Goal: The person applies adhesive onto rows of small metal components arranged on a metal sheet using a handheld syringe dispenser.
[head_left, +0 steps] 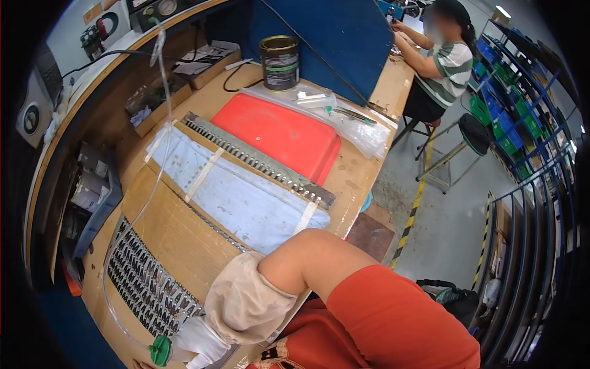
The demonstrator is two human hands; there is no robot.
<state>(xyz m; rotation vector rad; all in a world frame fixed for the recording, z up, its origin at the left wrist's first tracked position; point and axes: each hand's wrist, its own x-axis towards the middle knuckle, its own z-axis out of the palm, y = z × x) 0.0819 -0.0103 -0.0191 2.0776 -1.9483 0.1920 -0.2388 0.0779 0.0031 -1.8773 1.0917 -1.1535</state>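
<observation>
My right hand (200,342), in a white glove with a beige cuff above it, is at the bottom of the view. It is closed around a dispensing syringe whose green cap (160,350) joins a clear tube (147,206); most of the barrel is hidden. Beside it lie rows of small metal parts (144,277) on brown card. Of my left hand (142,365), only what look like fingertips show at the bottom edge, left of the green cap. Above the rows, a light blue cloth (230,194) lies next to a toothed metal strip (258,161) holding a row of small parts.
A red tray (279,132) lies beyond the strip. Behind it stand an open tin (280,64) and a plastic bag with tweezers (353,115). A blue partition (326,43) bounds the bench. At right, a co-worker (445,64) sits near a stool (474,134) and racks.
</observation>
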